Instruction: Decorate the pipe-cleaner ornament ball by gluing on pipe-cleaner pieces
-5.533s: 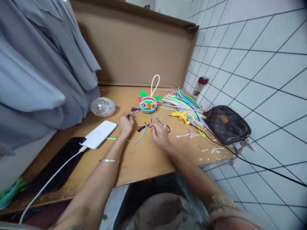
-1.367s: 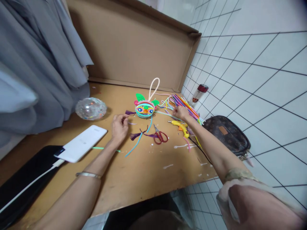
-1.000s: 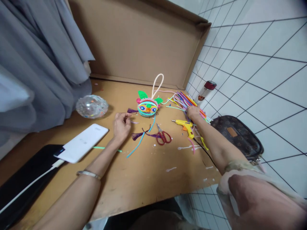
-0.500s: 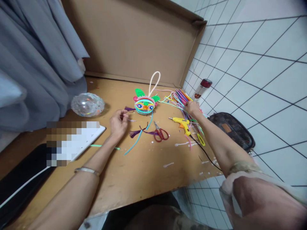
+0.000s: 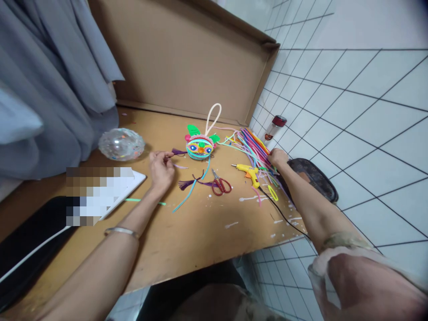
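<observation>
My right hand (image 5: 278, 158) is closed at the right end of a bundle of colourful pipe cleaners (image 5: 251, 145), its fingertips partly hidden. My left hand (image 5: 161, 170) has curled fingers beside a purple tassel (image 5: 178, 152); whether anything is pinched in them I cannot make out. Just right of it sits a colourful lion-head lantern (image 5: 199, 148) with green ears and a white loop on top. In front of the lantern lie another purple tassel (image 5: 186, 184), a blue pipe cleaner (image 5: 184, 199) and red-handled scissors (image 5: 220, 184).
A yellow glue gun (image 5: 248, 173) lies right of the scissors, its black cord running over the table edge. A clear speckled ball (image 5: 121, 144) and a white device (image 5: 117, 196) are on the left. Behind stand a cardboard panel (image 5: 187, 62), a red-lidded bottle (image 5: 276, 127) and a dark bag (image 5: 314, 176).
My right hand has shifted right along the bundle to its end, and the pipe cleaners lie more exposed. My left hand has moved slightly left. The view has turned a little.
</observation>
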A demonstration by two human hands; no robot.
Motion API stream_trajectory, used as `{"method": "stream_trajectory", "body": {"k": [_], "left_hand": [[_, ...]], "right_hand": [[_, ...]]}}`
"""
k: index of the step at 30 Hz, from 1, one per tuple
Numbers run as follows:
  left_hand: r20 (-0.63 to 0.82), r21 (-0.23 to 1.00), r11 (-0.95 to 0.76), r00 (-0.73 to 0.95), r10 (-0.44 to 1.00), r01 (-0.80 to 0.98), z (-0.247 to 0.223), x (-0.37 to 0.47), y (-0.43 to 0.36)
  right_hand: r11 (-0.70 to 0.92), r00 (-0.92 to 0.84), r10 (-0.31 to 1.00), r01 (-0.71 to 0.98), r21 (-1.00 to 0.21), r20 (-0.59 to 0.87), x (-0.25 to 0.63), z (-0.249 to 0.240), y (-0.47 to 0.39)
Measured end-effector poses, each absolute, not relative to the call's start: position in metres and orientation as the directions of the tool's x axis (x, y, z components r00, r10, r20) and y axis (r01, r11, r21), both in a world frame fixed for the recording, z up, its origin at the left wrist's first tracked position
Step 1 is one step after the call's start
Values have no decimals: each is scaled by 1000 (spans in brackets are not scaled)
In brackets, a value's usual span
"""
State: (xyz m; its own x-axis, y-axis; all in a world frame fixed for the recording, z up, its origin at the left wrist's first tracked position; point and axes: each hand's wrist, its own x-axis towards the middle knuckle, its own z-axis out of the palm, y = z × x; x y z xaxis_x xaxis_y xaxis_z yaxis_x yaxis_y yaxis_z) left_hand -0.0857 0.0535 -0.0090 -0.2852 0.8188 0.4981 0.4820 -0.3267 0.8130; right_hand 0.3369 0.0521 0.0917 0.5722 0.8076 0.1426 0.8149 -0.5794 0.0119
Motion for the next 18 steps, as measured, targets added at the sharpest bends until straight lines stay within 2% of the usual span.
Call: {"method": "stream_trajectory", "body": {"k": [4, 12, 18], "left_hand": [[475, 815, -318, -246, 845, 484, -10, -86, 53], [514, 786, -331, -253, 820, 523, -9, -88, 54], [494, 800, -315, -264, 828, 511, -10, -88, 51]], "right_hand": [[-620, 618, 777, 784, -28, 123, 338, 92, 44], [-525, 516, 847, 850, 48, 131, 337, 89, 37], [-579, 575, 814, 815, 36, 80, 337, 92, 37]]}}
